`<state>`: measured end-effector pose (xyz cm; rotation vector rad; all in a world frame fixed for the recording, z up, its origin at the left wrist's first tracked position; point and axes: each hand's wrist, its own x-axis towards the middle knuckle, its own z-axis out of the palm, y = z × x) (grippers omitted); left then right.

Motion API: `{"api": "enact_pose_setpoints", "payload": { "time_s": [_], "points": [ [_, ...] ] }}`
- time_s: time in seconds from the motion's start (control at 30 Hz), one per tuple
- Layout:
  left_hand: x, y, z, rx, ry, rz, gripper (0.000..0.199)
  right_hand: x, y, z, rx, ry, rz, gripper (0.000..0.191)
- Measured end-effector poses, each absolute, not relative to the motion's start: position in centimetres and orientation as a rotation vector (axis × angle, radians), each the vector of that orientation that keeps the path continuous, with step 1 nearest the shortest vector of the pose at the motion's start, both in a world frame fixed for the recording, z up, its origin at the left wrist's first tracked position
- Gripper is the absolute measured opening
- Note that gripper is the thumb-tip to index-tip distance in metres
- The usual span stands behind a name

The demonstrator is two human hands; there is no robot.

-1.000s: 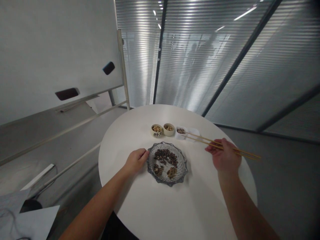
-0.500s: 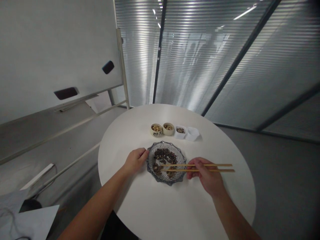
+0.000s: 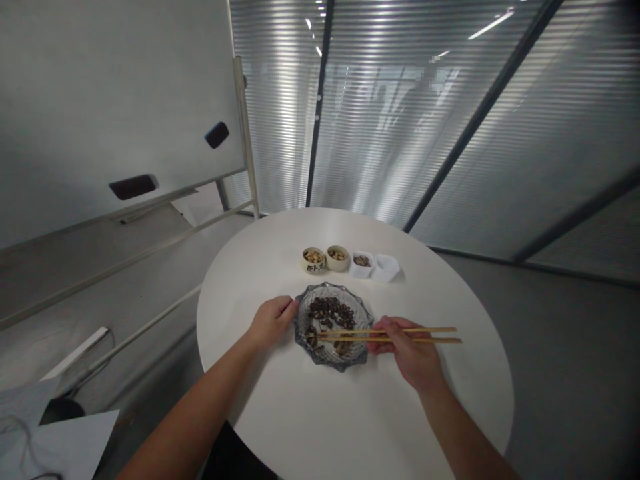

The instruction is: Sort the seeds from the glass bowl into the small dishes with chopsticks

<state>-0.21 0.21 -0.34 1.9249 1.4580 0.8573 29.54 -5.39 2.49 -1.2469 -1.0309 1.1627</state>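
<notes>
1. The glass plate (image 3: 320, 355) with scalloped edges sits near the middle of the round white table (image 3: 280, 413), and a heap of dark striped sunflower seeds (image 3: 330, 311) lies on it, with more at its 7 o'clock side.
2. The right hand (image 3: 410, 353) sits at the plate's 4 o'clock, its fingers (image 3: 395, 329) clamped on a pair of bamboo chopsticks (image 3: 415, 335). The sticks lie level, slightly apart, tips over the plate's 8 o'clock side.
3. The left hand (image 3: 273, 323) rests at 9 o'clock by the rim, fingers curled together, empty.
4. Good handling here means keeping both tips low and level, closing them gently on one seed at a time.
5. Seeds blur around the tips, so I can't tell whether they touch one. Nor can I make out what fills the two small bowls (image 3: 325, 259) at 12 o'clock.
</notes>
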Motion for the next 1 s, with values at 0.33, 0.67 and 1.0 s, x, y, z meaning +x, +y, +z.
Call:
{"api": "enact_pose_setpoints", "payload": {
  "time_s": [0.33, 0.67, 1.0],
  "points": [
    [-0.1, 0.2, -0.2, 1.900, 1.469, 0.857, 0.047, 31.7, -4.1, 5.6, -0.978, -0.874, 0.953, 0.033],
    [-0.1, 0.2, -0.1, 1.898, 1.467, 0.849, 0.046, 36.2, 5.2, 7.2, -0.979, -0.695, 0.740, 0.033],
    [-0.1, 0.2, -0.2, 1.916, 1.457, 0.844, 0.047, 37.0, 7.0, 5.1, -0.925, -0.747, 0.815, 0.039]
  ]
}}
